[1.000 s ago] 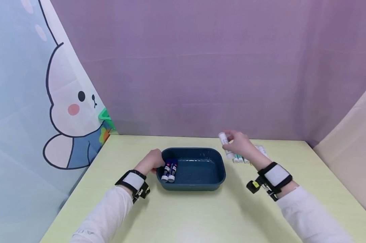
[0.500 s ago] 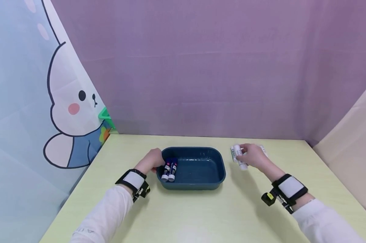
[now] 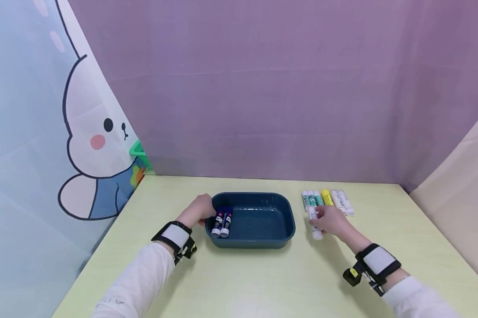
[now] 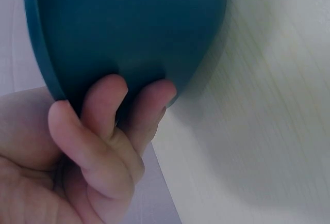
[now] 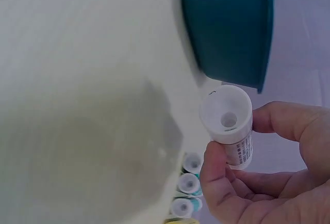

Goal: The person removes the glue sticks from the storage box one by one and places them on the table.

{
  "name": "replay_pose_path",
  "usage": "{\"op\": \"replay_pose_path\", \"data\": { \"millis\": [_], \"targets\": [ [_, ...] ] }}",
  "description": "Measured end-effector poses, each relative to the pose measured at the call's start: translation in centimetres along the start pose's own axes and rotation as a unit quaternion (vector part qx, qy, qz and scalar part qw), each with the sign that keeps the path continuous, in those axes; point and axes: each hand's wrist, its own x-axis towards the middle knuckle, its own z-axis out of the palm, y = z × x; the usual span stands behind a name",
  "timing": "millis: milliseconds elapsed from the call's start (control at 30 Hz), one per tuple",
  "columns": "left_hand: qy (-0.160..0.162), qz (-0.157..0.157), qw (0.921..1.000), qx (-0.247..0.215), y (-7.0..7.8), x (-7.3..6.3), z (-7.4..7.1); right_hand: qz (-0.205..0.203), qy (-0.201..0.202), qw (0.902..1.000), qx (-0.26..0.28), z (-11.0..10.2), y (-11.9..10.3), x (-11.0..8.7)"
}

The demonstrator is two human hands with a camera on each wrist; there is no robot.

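My left hand grips the left end of a dark blue plastic bin. In the left wrist view its fingertips press the outer wall of the bin. Two dark blue glue sticks with white ends lie side by side in the bin's left part. Between thumb and fingers, my right hand pinches a white glue stick, right of the bin and in front of a row of other sticks. The right wrist view shows the hollow end of this glue stick facing the camera.
Behind the right hand, several green-and-white glue sticks, a yellow one and two white ones lie in a row on the pale table. A purple cloth hangs at the back.
The right hand has moved from beside the bin's right rim rightward, then nearer the front, with the white glue stick. More of the row is uncovered. The left hand stays put.
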Motion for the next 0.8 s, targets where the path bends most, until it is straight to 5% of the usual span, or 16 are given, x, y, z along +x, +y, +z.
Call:
{"op": "replay_pose_path", "data": {
  "millis": [800],
  "targets": [
    [0.007, 0.010, 0.9999, 0.008, -0.1, -0.2, 0.1, -0.001, 0.004, 0.9986, -0.052, 2.5, 2.2, 1.3]
  ]
}}
